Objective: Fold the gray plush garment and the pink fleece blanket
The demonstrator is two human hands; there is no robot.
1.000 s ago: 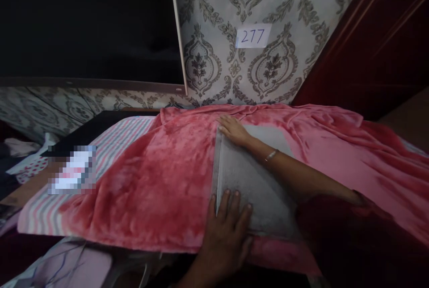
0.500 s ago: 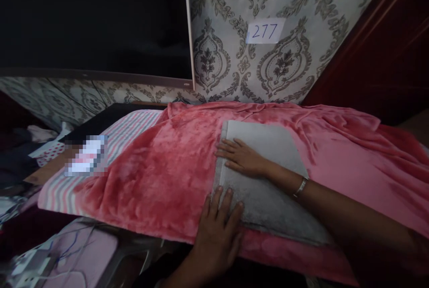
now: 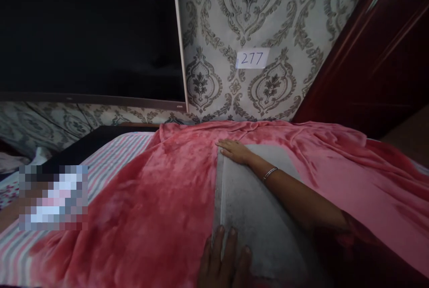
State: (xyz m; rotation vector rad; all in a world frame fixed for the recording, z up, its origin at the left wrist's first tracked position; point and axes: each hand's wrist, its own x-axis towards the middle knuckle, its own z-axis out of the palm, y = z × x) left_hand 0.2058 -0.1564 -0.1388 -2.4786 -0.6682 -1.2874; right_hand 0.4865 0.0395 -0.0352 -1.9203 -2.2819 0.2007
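A flat grey cloth piece [image 3: 258, 216], soft-looking with a seam along its left edge, lies on a pink plush blanket [image 3: 161, 207]. My right hand [image 3: 234, 150] rests at its far left corner, fingers stretched toward the left, a bracelet on the wrist. Near the bottom of the view, my left hand [image 3: 224, 261] lies over the cloth's near left edge with fingers spread. Nothing is gripped in either hand. My right forearm covers part of the cloth, and the left palm is cut off by the frame.
Under the blanket, a striped cover [image 3: 124, 149] shows at the left, with a blurred-out patch [image 3: 55, 198] on it. A dark screen [image 3: 90, 33] hangs at upper left. A paper marked 277 [image 3: 253, 58] is on the patterned wall, beside a dark red panel [image 3: 375, 56].
The camera view has tilted up and come closer. My right hand has slid along the cloth's left edge to its far corner. My left hand stays at the near part of that edge.
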